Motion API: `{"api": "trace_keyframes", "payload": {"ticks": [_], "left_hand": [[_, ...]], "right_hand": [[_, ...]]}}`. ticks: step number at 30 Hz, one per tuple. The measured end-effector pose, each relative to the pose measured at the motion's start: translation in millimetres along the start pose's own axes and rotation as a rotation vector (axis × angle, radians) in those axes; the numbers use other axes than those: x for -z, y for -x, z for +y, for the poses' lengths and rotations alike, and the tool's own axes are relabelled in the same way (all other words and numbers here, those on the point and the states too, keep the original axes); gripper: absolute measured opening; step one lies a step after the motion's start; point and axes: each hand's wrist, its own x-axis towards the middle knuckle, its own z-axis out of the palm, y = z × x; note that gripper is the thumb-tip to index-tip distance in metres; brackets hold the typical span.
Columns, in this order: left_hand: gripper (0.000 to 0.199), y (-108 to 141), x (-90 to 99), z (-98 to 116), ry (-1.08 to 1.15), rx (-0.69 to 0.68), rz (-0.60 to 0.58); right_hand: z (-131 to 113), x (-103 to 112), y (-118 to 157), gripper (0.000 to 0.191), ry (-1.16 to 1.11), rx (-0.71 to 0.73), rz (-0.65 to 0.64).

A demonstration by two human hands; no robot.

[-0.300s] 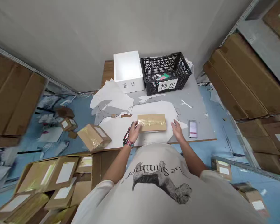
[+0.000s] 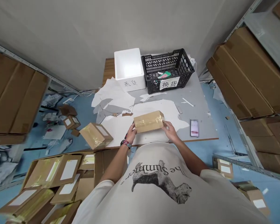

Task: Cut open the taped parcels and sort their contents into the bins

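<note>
Both of your hands are closed on the same box. Your left hand (image 2: 131, 133) grips its left end, and your right hand (image 2: 170, 130) holds its right end, with the fingers curled against the side. A red-and-black patterned wristband (image 2: 126, 143) circles your left wrist.

The rectangular tan cardboard box (image 2: 148, 121), bound with clear packing tape, sits between your hands, just in front of your chest and angled so that its right end points farther from you. You cannot tell from this view whether it touches the large white paper sheet (image 2: 154, 109) beneath it.

That sheet lies on the grey-topped desk (image 2: 203, 99). To the right of your right hand, a smartphone (image 2: 194, 128) lies on the desk, its screen blurred, and a thin white plastic strip (image 2: 188, 102) lies beyond it. Crumpled white-and-grey paper scraps (image 2: 112, 98) spread across the far left of the desk.

At the far edge, a white foam box (image 2: 130, 69) stands beside a black plastic mesh crate (image 2: 168, 70). The crate carries a white label with Chinese characters and holds a small green-and-pink item (image 2: 164, 74).

Left of the desk, a taped cardboard box (image 2: 95, 135) sits just beside the near corner. More labelled cardboard boxes (image 2: 53, 183) pile up at your lower left, and large brown cartons (image 2: 245, 77) fill the metal shelves on your right, above the blue floor (image 2: 220, 146).
</note>
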Motion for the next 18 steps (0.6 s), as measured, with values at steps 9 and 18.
{"api": "trace_keyframes", "payload": {"ticks": [9,18], "left_hand": [[0.067,6.1,8.2,-0.4,0.193,0.246,0.040],[0.069,-12.2,-1.1,24.6,0.062,0.330,0.029]], "right_hand": [[-80.9,-5.5,11.0,0.036,0.131,0.162,0.013],[-23.0,20.0,-7.1,0.064,0.061,-0.232,0.058]]}}
